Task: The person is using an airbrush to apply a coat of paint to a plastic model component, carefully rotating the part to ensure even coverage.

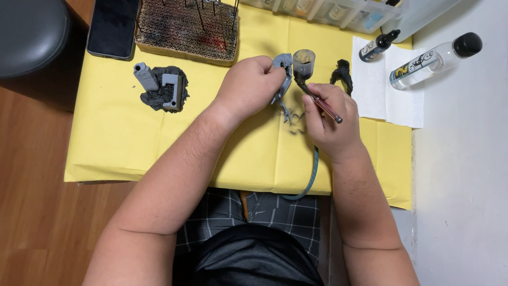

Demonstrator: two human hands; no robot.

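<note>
Yellow paper covers your counter [132, 143], and everything's happening mid-sheet. Your left hand [248, 87] is curled shut around the grey miniature [284, 79], its long axis running toward you. Your right hand [329, 119] pinches the airbrush [312, 90] just right of it, nozzle angled up-left, nearly touching the figure.

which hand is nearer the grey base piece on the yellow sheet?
Left. The left hand sits just right of the grey base piece, holding a grey figure. The right hand is farther right, holding the airbrush.
</note>
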